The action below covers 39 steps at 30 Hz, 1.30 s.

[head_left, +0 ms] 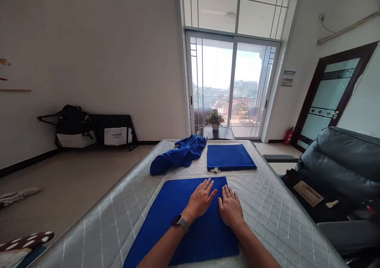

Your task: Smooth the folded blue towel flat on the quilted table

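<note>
A blue cloth (166, 216) lies spread flat in front of me on the quilted silver-grey mattress (270, 216). My left hand (200, 197), with a watch (179, 222) on its wrist, rests flat on the upper middle of this cloth, fingers stretched out. Beside it, my right hand (230, 205) lies palm down along the cloth's right edge, its fingers extended too. Beyond my hands is a neatly folded blue cloth (230, 156) with a white tag (215, 170) at its near edge. To its left sits a crumpled blue cloth (181, 156) in a loose heap.
A dark armchair (347, 157) stands to the right of the mattress, with a brown card (308, 193) on it. Past the far edge are a small table (222, 134) with a potted plant (215, 119) and sliding glass doors (213, 74). Bags (73, 121) rest by the left wall.
</note>
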Motion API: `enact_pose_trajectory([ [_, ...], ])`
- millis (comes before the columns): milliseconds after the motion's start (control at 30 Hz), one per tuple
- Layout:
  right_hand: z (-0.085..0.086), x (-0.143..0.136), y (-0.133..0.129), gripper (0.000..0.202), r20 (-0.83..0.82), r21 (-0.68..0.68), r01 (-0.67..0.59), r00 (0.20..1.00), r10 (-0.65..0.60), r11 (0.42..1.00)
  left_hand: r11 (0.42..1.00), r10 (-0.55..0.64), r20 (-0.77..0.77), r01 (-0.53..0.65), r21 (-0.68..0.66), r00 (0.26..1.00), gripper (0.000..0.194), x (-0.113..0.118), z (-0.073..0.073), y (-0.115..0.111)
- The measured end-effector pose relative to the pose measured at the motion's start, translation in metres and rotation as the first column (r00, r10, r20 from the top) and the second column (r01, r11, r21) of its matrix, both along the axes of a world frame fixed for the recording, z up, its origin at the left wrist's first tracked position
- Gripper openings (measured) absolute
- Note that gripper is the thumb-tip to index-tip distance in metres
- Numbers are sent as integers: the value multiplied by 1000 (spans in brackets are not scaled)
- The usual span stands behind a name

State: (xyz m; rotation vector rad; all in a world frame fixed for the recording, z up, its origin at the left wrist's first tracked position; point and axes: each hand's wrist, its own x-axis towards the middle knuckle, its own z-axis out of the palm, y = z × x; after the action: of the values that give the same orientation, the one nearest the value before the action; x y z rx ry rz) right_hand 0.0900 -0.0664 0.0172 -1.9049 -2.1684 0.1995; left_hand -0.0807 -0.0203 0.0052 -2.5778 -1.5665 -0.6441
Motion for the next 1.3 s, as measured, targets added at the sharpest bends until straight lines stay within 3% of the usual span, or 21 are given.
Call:
enact_pose_trajectory([
  [100, 0, 3, -1, 59, 13, 4, -63, 998, 63, 998, 991, -135, -29, 135, -2, 990, 53, 46, -3, 1],
  [167, -1, 5, -1, 59, 16, -2, -88, 996, 88, 996, 987, -158, -57, 156, -26, 986, 51, 57, -4, 4],
  [233, -2, 5, 0, 59, 13, -6, -69, 998, 69, 998, 990, -138, -67, 135, -43, 988, 51, 53, -4, 9],
  [500, -5, 0, 3, 61, -2, 4, 3, 1000, -3, 1000, 994, 47, -73, -54, -98, 996, 64, -8, -2, 9],
  [833, -4, 0, 3, 62, 19, 6, 2, 1000, -2, 1000, 939, 282, -207, -313, -140, 937, 70, -126, -13, -10],
  [967, -3, 0, 2, 63, 39, -3, 0, 999, 0, 1000, 920, 339, -205, -369, -134, 918, 72, -138, -12, -17],
  [1133, 0, 0, 1, 65, 49, -30, 1, 999, 0, 1000, 934, 319, -195, -343, -102, 927, 68, -137, -14, -17],
  [1300, 1, -1, 0, 66, 60, -40, 2, 998, 0, 999, 921, 351, -169, -372, -114, 921, 70, -152, -19, -15],
])
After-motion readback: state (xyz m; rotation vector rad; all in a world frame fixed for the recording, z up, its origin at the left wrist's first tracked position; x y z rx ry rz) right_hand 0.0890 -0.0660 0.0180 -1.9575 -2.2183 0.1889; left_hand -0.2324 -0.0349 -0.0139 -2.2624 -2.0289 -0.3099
